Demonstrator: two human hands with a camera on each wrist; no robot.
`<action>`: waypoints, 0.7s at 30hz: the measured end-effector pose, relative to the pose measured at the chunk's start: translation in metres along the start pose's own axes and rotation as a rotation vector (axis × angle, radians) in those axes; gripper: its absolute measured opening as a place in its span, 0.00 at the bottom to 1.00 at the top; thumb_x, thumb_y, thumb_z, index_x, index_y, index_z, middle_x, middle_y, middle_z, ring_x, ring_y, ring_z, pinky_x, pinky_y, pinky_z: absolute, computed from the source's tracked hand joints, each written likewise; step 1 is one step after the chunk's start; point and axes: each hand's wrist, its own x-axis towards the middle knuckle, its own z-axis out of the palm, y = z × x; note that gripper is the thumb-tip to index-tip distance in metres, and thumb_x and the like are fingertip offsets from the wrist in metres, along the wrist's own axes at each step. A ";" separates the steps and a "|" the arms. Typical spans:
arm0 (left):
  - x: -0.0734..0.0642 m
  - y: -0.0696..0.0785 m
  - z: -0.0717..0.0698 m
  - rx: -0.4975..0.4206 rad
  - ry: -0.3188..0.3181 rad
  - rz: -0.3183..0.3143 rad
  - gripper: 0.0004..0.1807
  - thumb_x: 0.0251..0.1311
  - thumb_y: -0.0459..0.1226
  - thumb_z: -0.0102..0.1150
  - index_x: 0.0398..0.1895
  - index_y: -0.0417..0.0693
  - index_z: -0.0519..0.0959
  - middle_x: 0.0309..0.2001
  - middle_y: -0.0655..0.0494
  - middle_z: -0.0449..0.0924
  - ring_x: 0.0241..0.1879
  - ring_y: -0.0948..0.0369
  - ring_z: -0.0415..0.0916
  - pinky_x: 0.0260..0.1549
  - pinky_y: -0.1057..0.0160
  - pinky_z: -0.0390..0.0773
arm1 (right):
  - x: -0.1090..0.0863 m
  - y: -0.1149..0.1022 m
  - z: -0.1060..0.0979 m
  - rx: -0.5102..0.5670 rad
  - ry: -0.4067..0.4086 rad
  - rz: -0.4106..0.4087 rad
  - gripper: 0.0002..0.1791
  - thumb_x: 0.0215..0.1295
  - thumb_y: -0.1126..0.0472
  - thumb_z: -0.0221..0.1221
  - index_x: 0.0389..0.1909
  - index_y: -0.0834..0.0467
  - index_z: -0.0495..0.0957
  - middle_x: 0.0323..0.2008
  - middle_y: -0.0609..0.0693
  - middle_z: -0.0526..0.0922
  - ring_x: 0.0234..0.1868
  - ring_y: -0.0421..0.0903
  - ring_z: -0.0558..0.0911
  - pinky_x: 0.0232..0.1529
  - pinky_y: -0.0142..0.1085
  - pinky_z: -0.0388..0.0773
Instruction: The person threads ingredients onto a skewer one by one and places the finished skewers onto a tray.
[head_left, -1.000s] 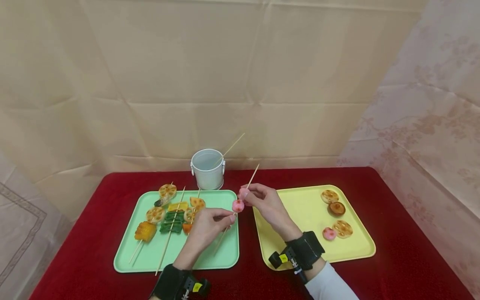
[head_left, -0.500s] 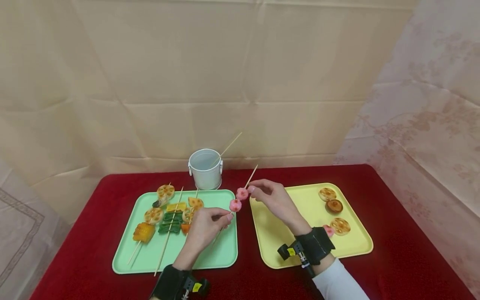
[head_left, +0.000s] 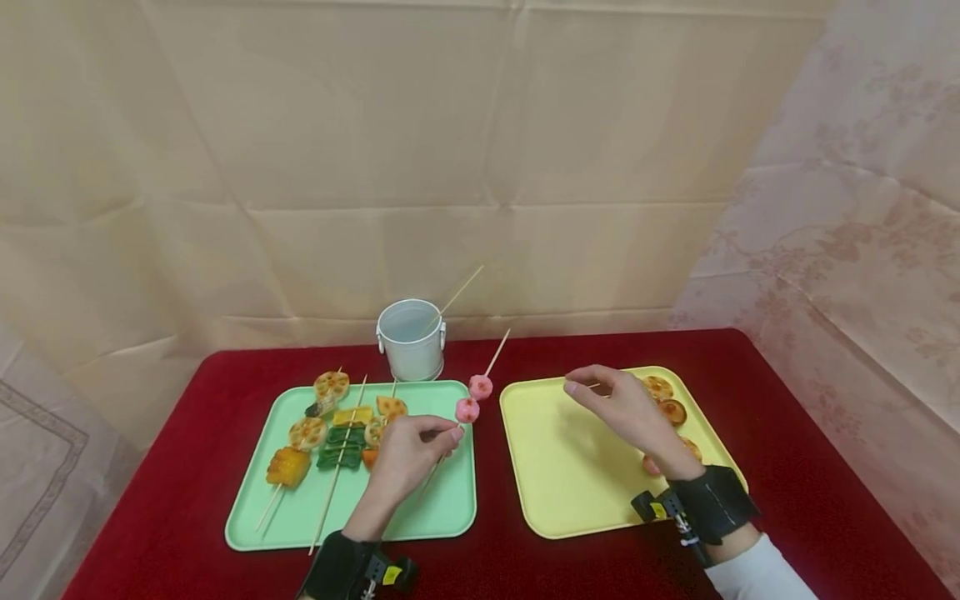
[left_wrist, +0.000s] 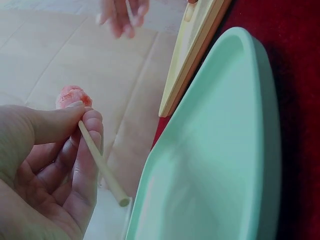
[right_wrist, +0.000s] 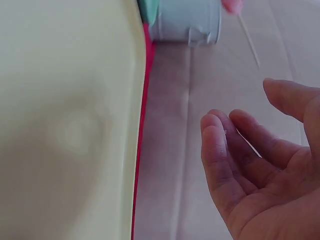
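Note:
My left hand (head_left: 408, 457) pinches a wooden skewer (head_left: 498, 352) between thumb and fingers, above the right side of the green tray (head_left: 438, 517). Threaded on it just past the fingertips are two pink balls, the upper one (head_left: 481, 387) and the lower one (head_left: 467, 410). The skewer's blunt end (left_wrist: 112, 182) sticks out below the thumb in the left wrist view. My right hand (head_left: 628, 410) hovers over the yellow tray (head_left: 558, 475), its thumb and fingers apart with nothing between them, as the right wrist view shows. It partly covers the food pieces on that tray.
Finished-looking skewers with corn (head_left: 288, 467), lotus slices (head_left: 307, 432) and green vegetable (head_left: 341, 447) lie on the green tray. Behind stands a white bucket (head_left: 412, 354) with one skewer (head_left: 463, 287) leaning in it. A browned mushroom (head_left: 672, 412) and lotus slices (head_left: 657, 387) lie on the yellow tray's right side.
My right hand has let go of the upper pink ball and moved right, over the yellow tray. The left hand stays in place, holding the skewer.

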 end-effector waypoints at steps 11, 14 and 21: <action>0.000 0.000 -0.002 -0.014 0.016 0.015 0.02 0.61 0.34 0.73 0.32 0.44 0.91 0.22 0.59 0.84 0.23 0.65 0.79 0.23 0.67 0.74 | -0.027 0.031 -0.034 -0.185 -0.003 0.008 0.20 0.71 0.49 0.66 0.52 0.61 0.85 0.46 0.53 0.87 0.38 0.48 0.88 0.39 0.41 0.81; 0.000 0.000 -0.003 -0.011 0.017 0.012 0.02 0.61 0.34 0.73 0.33 0.44 0.91 0.22 0.59 0.84 0.23 0.65 0.79 0.23 0.67 0.74 | -0.033 0.036 -0.039 -0.179 -0.081 0.062 0.21 0.70 0.51 0.67 0.53 0.62 0.83 0.40 0.51 0.87 0.25 0.44 0.85 0.29 0.37 0.79; 0.001 -0.002 -0.004 -0.006 0.015 0.001 0.03 0.62 0.35 0.72 0.33 0.44 0.91 0.23 0.59 0.84 0.24 0.66 0.79 0.24 0.67 0.74 | -0.040 0.041 -0.054 -0.354 -0.185 0.009 0.18 0.66 0.55 0.70 0.51 0.60 0.84 0.29 0.43 0.85 0.24 0.36 0.78 0.29 0.37 0.70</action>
